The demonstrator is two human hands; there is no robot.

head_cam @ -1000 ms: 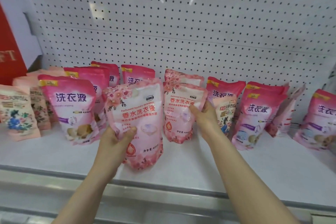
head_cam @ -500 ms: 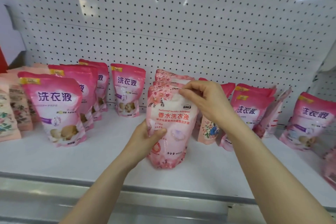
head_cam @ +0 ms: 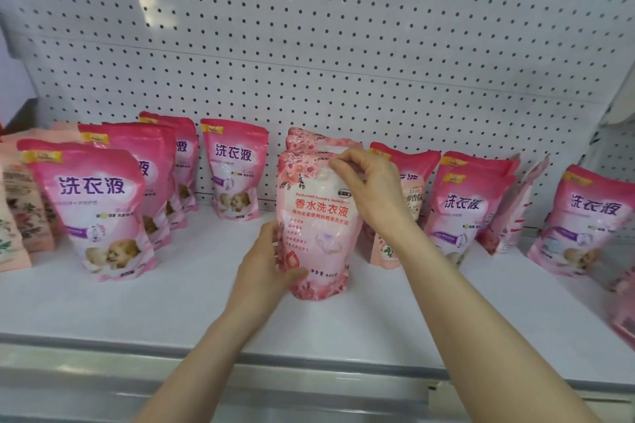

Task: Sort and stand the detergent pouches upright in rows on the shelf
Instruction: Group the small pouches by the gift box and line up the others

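Now left hand (head_cam: 264, 271) grips floral pouch (head_cam: 318, 227) low, right hand (head_cam: 369, 189) pinches top; soft, floppy, liquid-heavy: hold top and base.

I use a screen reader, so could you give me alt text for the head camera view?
Two bare hands steady a light pink floral detergent pouch upright on a white shelf: the left hand grips its lower side, the right hand pinches its top. Darker pink pouches stand on either side.

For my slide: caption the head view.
Both hands stand a floral detergent pouch upright on the shelf.
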